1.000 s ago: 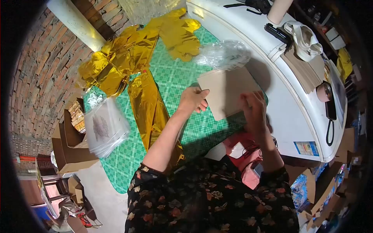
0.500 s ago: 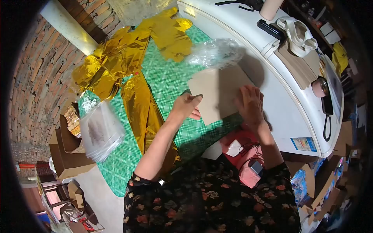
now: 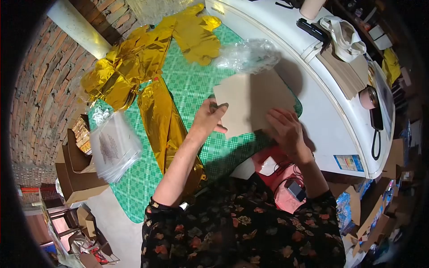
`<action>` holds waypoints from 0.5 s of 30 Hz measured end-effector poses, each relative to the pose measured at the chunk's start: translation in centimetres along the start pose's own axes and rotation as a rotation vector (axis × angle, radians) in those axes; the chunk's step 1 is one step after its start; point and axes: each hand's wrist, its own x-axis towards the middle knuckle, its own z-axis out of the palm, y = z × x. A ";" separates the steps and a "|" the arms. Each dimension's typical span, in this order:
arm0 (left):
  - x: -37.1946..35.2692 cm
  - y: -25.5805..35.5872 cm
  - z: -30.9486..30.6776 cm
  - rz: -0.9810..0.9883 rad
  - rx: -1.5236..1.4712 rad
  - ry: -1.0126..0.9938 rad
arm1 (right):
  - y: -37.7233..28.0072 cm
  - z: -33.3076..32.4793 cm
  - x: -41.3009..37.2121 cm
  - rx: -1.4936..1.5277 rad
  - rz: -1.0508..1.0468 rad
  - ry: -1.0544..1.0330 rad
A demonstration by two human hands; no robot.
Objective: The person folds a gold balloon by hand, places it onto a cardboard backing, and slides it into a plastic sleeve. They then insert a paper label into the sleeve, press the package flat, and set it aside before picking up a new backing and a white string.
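Right of centre, flat beige cardboard (image 3: 236,100) is half shadowed; left hand (image 3: 207,119) pinches its edge, right hand (image 3: 290,136) keeps fingers together, grip unclear.

Brick wall (image 3: 42,94) left, pale floor (image 3: 119,228) lower left.

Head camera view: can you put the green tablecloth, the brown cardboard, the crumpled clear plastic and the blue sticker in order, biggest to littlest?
Counting only the parts that show:
1. Green tablecloth
2. Brown cardboard
3. Crumpled clear plastic
4. Blue sticker
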 end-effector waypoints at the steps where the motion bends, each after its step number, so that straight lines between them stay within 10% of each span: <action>1: -0.2 0.2 0.0 -0.006 -0.012 -0.001 | -0.1 -0.6 0.3 0.012 -0.004 -0.010; 15: -1.1 0.4 -1.1 0.044 0.013 0.043 | 2.3 -0.7 3.3 0.101 -0.043 0.116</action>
